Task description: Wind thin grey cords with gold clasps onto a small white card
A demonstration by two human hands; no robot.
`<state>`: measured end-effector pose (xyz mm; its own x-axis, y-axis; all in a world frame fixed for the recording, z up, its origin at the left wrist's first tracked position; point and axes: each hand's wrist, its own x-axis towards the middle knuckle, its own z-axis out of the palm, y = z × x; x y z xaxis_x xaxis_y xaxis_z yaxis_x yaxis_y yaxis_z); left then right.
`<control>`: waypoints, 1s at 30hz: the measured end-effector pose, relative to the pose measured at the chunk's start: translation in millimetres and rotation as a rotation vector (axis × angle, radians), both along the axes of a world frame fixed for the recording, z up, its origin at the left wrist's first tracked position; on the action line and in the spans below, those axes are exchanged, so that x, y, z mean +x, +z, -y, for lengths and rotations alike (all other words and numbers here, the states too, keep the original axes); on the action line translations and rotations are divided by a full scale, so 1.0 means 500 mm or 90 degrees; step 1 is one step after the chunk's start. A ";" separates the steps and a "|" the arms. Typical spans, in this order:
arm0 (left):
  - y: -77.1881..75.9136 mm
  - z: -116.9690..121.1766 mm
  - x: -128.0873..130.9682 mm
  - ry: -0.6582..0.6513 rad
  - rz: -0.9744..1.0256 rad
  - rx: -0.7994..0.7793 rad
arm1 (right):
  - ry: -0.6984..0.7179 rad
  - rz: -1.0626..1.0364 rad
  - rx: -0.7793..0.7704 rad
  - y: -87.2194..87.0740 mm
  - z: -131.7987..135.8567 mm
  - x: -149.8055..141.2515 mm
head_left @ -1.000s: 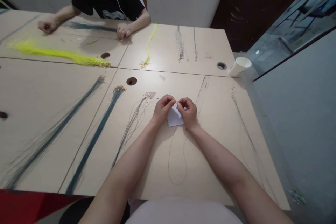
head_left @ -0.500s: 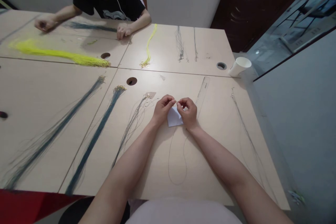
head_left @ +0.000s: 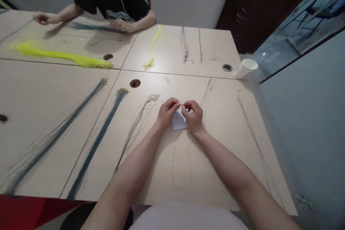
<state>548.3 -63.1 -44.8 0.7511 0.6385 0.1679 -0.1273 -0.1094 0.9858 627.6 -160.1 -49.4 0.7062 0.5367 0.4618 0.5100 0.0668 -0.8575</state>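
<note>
My left hand [head_left: 168, 113] and my right hand [head_left: 193, 115] meet above the table, thumb and forefinger of each closed in a pinch. Between the fingertips is something tiny, apparently the end of a thin cord; its detail is too small to make out. The cord [head_left: 173, 172] lies in a long loop on the table below my wrists, both strands running up toward my hands. A small white card [head_left: 179, 121] lies under my hands, partly covered by them. Just beyond my right hand lies a clear ruler [head_left: 208, 91].
Left of my arms lie bundles of dark cords [head_left: 98, 140] with gold-coloured ends, and a few loose cords [head_left: 132, 129]. A yellow bundle [head_left: 64, 56] is farther off. At right are thin cords [head_left: 250, 129] and a white cup [head_left: 246, 68]. A co-worker [head_left: 118, 3] sits opposite.
My hands keep almost the same pinching pose. Across the table, the co-worker's hands have shifted, one outward and the other back onto the dark bundle.
</note>
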 end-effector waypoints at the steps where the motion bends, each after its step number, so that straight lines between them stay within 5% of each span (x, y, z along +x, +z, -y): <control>1: 0.000 0.000 0.000 0.000 0.001 -0.001 | 0.000 -0.002 0.001 -0.001 0.000 0.000; 30: 0.001 0.001 0.001 0.002 -0.004 0.002 | -0.011 0.020 -0.010 -0.001 0.001 -0.002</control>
<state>548.6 -63.6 -44.5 0.7502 0.6402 0.1654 -0.1214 -0.1125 0.9862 626.6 -160.7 -49.9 0.7013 0.5317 0.4749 0.5371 0.0441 -0.8424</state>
